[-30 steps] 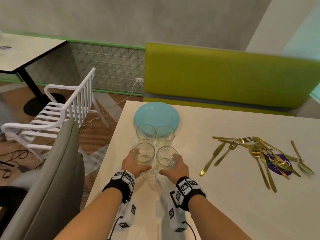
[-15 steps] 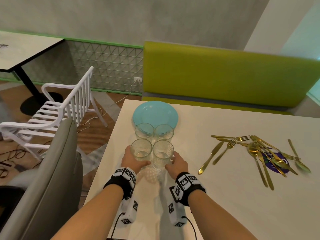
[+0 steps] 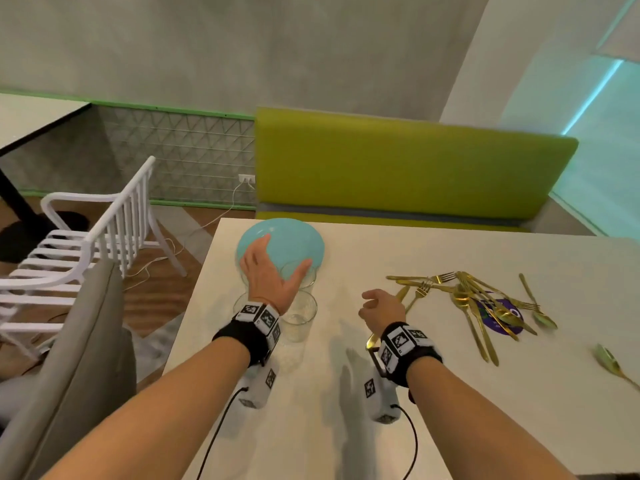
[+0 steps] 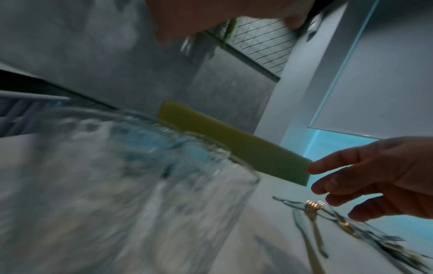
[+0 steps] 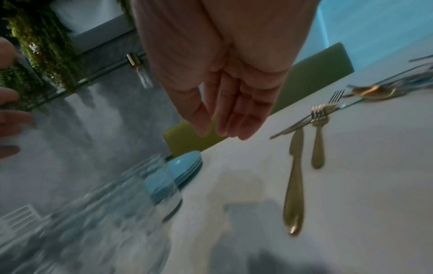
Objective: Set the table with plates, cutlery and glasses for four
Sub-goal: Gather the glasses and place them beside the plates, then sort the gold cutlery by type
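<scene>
My desk [image 3: 398, 393] carries blue plates [image 3: 294, 242] at eleven o'clock, glasses [image 3: 299, 317] below them, gold cutlery [image 3: 474, 299] at two.

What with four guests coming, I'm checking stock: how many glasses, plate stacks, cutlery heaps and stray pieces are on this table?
Glasses: 3 in view; the left hand may hide another.
Teal plate stack: 1.
Gold cutlery heap: 1, too tangled to count pieces.
Spoon lying apart: 1.
Total: 6.
</scene>
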